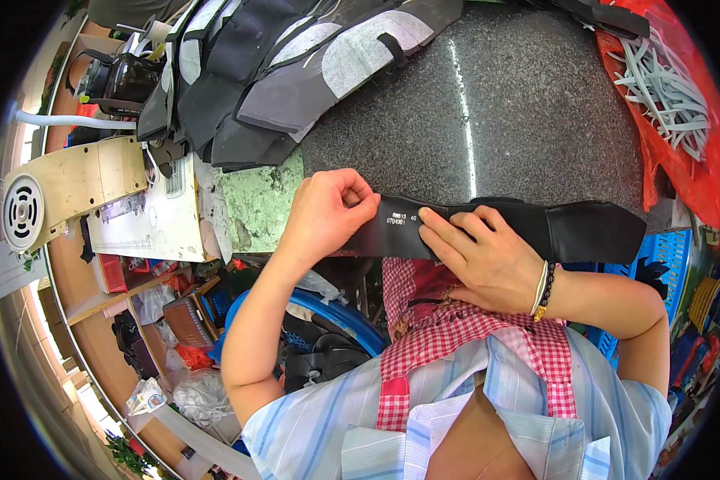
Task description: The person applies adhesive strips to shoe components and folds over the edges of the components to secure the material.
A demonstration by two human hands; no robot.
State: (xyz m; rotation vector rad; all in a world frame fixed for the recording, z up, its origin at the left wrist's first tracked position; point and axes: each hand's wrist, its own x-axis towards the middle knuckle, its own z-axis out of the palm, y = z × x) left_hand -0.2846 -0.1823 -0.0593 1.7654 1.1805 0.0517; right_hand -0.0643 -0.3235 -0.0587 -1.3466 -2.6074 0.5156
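Observation:
A long black shoe-upper piece (592,232), smooth and leather-like with small white print on it, lies along the near edge of the dark speckled tabletop (544,112). My left hand (324,212) is closed at its left end, thumb and fingers pinched together on the edge. Across the middle of the piece rests my right hand (488,264), fingers stretched out and lying on the surface, thumb tucked lower down. To the right of that hand, the far part of the piece folds and sticks out past my wrist.
Overlapping black upper pieces with grey lining (284,112) are piled at the far left. A red plastic bag (696,180) of pale grey strips (664,92) sits at right. Sewing machine (80,180) stands left; a blue tub (320,304) and blue basket (668,260) flank me below.

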